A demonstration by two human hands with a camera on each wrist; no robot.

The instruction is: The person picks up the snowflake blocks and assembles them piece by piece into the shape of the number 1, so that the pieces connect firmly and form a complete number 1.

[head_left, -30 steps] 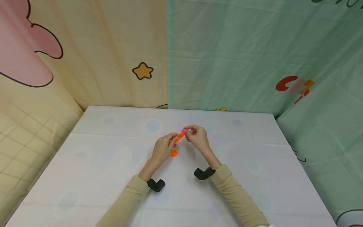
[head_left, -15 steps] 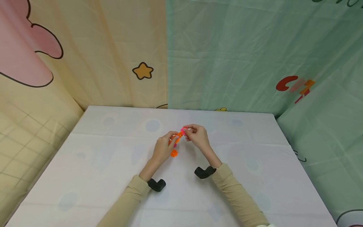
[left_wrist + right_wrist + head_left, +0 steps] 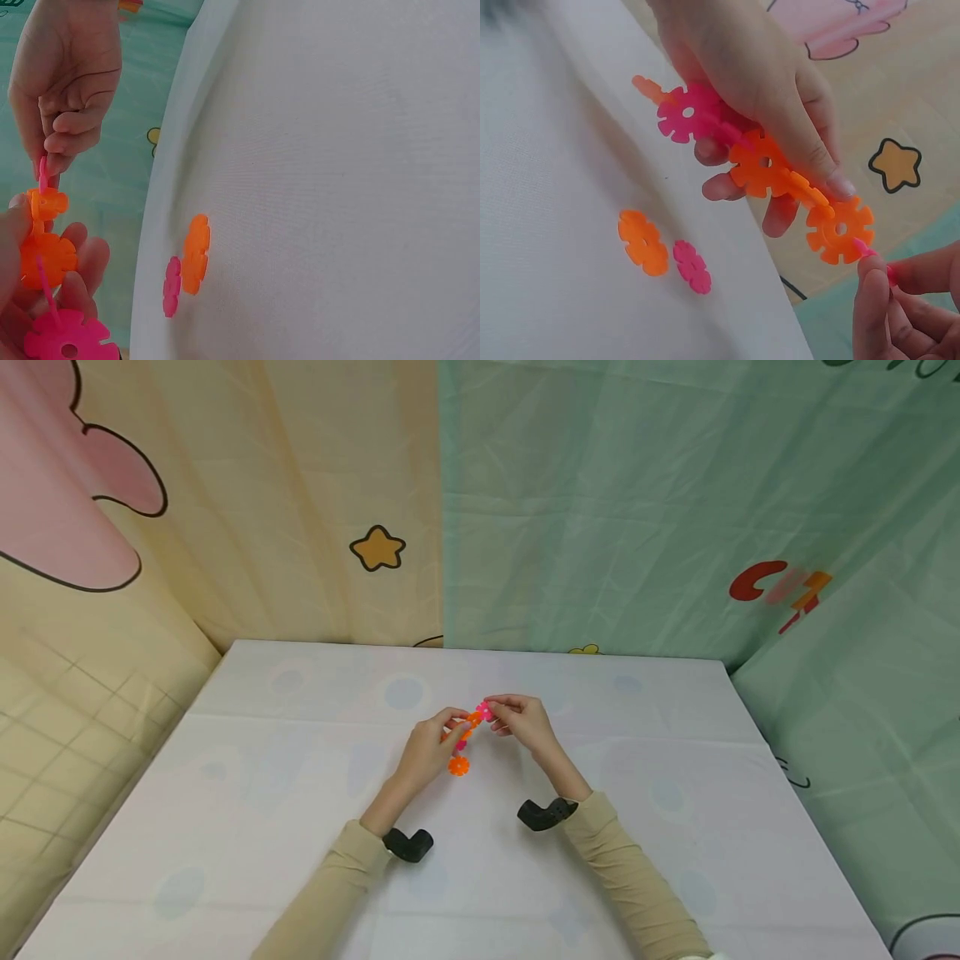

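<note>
A chain of notched, flower-shaped interlocking discs, orange (image 3: 761, 163) and pink (image 3: 688, 112), runs across my left hand (image 3: 427, 750). Its thumb and fingers grip the chain by an orange section. At the chain's far end, my right hand (image 3: 525, 724) pinches a pink disc (image 3: 484, 711) between thumb and fingertips. That disc shows edge-on in the left wrist view, its edge against an orange disc (image 3: 51, 202). Fingers partly cover the middle of the chain.
On the white-covered table (image 3: 300, 827) lie a loose orange disc (image 3: 643, 243) and a smaller-looking pink disc (image 3: 692, 267), close together below the left hand. Behind the table's far edge hang a cream curtain (image 3: 300, 485) and a green curtain (image 3: 600, 510).
The pink disc at the right fingertips has turned slightly and shows more of its face. The left wrist has shifted a little left, the right wrist a little right. Both grips stay the same.
</note>
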